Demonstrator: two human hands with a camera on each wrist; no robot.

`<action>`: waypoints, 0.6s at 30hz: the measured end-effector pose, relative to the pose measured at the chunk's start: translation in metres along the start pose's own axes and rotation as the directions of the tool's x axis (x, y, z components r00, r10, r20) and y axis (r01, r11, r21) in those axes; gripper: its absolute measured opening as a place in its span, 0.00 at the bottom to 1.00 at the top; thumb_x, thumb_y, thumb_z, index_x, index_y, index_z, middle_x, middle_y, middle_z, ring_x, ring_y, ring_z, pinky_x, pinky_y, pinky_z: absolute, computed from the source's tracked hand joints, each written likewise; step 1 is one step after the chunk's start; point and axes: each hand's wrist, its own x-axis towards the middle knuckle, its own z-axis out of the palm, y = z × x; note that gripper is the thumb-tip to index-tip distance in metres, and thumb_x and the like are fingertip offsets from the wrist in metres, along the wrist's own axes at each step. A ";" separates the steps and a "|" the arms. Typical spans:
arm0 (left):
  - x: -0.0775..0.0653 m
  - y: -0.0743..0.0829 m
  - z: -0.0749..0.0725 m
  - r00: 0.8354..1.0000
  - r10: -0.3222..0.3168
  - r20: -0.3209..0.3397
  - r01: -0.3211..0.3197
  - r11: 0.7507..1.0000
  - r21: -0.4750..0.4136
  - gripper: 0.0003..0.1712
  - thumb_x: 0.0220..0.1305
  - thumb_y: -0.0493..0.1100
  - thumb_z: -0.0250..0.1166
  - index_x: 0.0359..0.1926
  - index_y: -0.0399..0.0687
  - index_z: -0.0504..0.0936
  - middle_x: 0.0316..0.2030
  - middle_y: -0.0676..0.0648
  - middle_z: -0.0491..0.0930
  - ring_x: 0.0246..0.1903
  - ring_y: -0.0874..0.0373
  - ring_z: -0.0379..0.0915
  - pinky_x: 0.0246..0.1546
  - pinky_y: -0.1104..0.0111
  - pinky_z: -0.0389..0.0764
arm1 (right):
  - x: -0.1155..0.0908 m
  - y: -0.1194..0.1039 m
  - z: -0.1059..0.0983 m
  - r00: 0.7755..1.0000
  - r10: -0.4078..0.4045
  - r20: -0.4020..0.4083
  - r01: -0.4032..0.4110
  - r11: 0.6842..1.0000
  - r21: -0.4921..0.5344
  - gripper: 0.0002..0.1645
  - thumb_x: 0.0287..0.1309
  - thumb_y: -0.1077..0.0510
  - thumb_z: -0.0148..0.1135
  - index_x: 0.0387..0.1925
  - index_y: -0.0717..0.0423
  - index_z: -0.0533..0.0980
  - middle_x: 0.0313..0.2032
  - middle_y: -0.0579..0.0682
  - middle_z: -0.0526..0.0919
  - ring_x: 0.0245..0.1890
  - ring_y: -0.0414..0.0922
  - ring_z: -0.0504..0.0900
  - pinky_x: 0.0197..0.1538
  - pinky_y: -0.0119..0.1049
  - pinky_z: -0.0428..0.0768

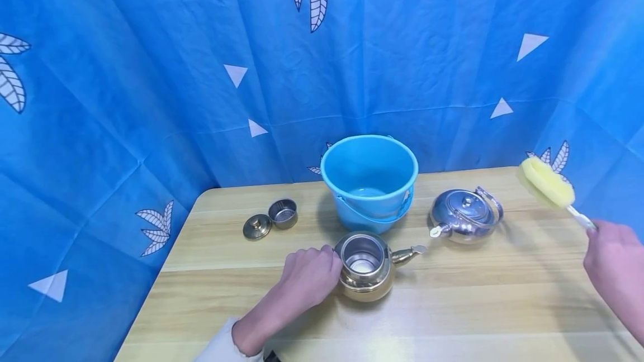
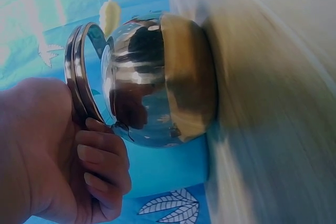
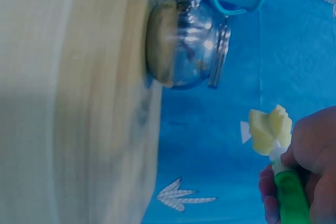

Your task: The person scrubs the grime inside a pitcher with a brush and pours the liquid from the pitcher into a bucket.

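A gold-coloured metal teapot [image 1: 366,290] stands lidless on the table, its spout pointing right. My left hand [image 1: 313,275] grips its handle [image 2: 79,72] from the left, fingers curled. Off to the right, above the table, my right hand [image 1: 615,264] holds a sponge brush [image 1: 548,183]. In the right wrist view the brush shows a yellow sponge head [image 3: 269,128] and a green grip [image 3: 290,198] with fingers wrapped round it. Left of the teapot lie a small gold lid [image 1: 257,227] and a metal strainer cup [image 1: 283,214].
A light blue bucket [image 1: 369,205] stands just behind the gold teapot, its handle hanging at the front. To its right sits a silver teapot [image 1: 465,219] with its lid on. The wooden table [image 1: 226,284] backs onto a blue patterned curtain [image 1: 402,60].
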 end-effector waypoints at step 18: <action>0.001 0.002 -0.001 1.000 -0.023 0.010 0.023 1.000 -0.005 0.24 0.73 0.53 0.40 0.18 0.55 0.65 0.12 0.53 0.62 0.12 0.57 0.58 0.12 0.64 0.60 | 0.003 -0.043 -0.017 0.880 -0.337 -0.334 0.324 0.941 -0.095 0.27 0.75 0.51 0.42 0.42 0.72 0.77 0.26 0.71 0.79 0.19 0.63 0.74 0.20 0.54 0.68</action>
